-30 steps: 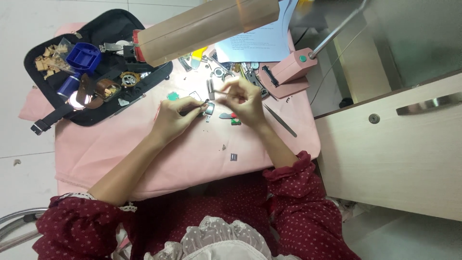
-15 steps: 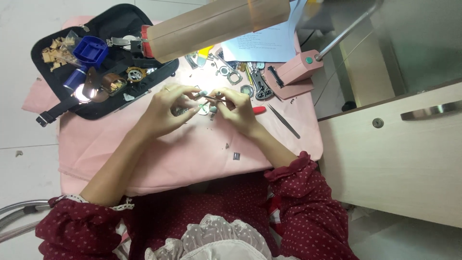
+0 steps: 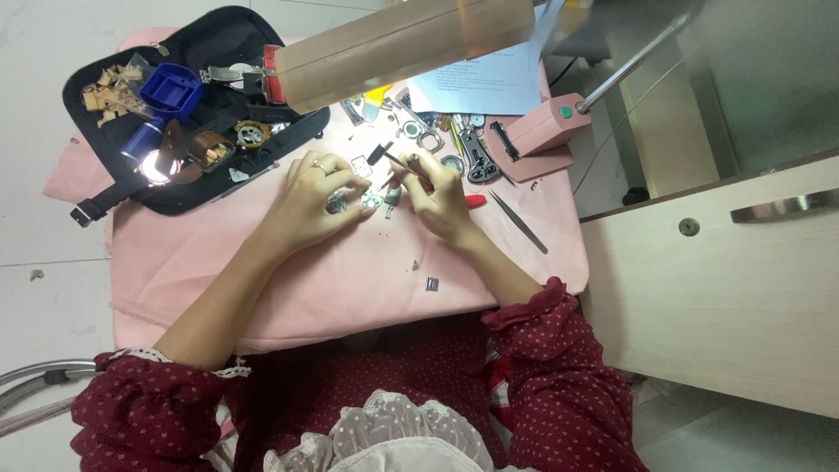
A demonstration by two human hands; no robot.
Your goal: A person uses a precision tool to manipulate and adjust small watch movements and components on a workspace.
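My left hand (image 3: 315, 197) rests on the pink cloth (image 3: 262, 280) and pinches a small round metal watch piece (image 3: 343, 203) between thumb and fingers. My right hand (image 3: 435, 194) sits just to the right of it and grips a thin dark-tipped tool (image 3: 384, 156) that angles up and left over the piece. A red-handled tool (image 3: 474, 201) lies under the right hand's far side. Both hands meet under the lamp's light.
A black open tool case (image 3: 188, 105) with a blue holder and small parts lies at the back left. A tan lamp shade (image 3: 398, 44) hangs over the table on a pink base (image 3: 533, 135). Tweezers (image 3: 517, 221), metal parts, paper and a cabinet (image 3: 725, 271) are on the right.
The hands have stayed together over the small watch piece, shifting slightly. The right hand now holds the thin tool angled up and left. The camera view has shifted a little.
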